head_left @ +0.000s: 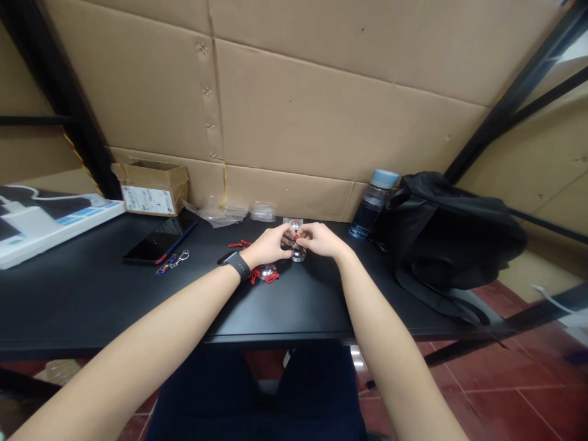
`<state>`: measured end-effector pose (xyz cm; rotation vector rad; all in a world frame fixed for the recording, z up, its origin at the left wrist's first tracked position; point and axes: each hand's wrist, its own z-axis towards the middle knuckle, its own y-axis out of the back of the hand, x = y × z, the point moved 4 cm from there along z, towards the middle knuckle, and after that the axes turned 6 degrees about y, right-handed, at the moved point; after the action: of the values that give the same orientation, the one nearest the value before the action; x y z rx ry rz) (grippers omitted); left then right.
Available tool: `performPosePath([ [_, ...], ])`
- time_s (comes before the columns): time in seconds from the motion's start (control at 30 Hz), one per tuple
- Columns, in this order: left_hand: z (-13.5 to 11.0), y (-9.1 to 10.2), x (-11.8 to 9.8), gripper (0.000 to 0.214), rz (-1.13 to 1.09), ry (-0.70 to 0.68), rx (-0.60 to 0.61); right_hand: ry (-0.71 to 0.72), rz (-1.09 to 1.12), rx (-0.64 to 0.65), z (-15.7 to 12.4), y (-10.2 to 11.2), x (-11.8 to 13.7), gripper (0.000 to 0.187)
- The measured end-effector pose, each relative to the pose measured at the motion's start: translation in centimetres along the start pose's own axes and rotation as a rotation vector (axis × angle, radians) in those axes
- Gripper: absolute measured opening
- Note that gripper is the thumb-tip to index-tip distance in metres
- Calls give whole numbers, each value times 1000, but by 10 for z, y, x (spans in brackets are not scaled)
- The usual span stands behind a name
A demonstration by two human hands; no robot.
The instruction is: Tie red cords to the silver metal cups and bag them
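Observation:
My left hand, with a black watch on its wrist, and my right hand meet over the middle of the black table. Their curled fingertips close around a small piece with a red cord, mostly hidden by the fingers. Just below the fingertips sits a shiny silver round piece; whether it touches the hands, I cannot tell. Another silver domed piece with red cords lies under my left wrist. Behind the hands is a silver piece in clear wrapping. More red cord shows left of my left hand.
Clear plastic bags and an open cardboard box stand along the back. At left lie a phone, a keyring and a white power strip. A water bottle and black bag are at right.

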<state>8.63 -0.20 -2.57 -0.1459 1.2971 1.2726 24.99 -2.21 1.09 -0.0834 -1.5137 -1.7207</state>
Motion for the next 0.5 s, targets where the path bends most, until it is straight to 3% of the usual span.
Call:
performPosePath([
  [0.23,4,10,2,19,234,6,-218,-4,30,-152,4,3,-2,7],
  [0.37,5,19,2,23,310,35,-353,-4,74,-206,6,3,-3,9],
  [0.5,4,22,1,24,251,92,-330,1,109,-227,7,1,-6,9],
])
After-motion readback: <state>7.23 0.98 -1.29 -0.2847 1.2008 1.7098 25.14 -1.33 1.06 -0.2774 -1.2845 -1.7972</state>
